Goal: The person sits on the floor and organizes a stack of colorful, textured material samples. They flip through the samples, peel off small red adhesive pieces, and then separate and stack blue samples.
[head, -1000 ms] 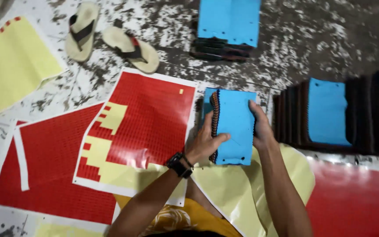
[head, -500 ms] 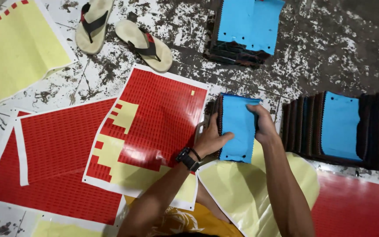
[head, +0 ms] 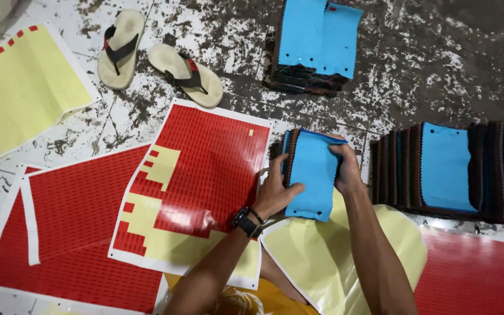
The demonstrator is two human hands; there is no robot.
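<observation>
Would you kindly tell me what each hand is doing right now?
Left hand: closed on the left edge of the blue-covered swatch bundle.
Right hand: closed on the bundle's upper right edge.

Floor (head: 438, 52): mottled dark and white, worn
Sandals (head: 158, 58): one pair, upper left; lying apart
Sticker sheets (head: 205, 175): red squares on yellow backing; several overlapping, left and centre
Swatch stacks (head: 316, 52): blue-topped; one at top, a row (head: 456, 169) at right
</observation>
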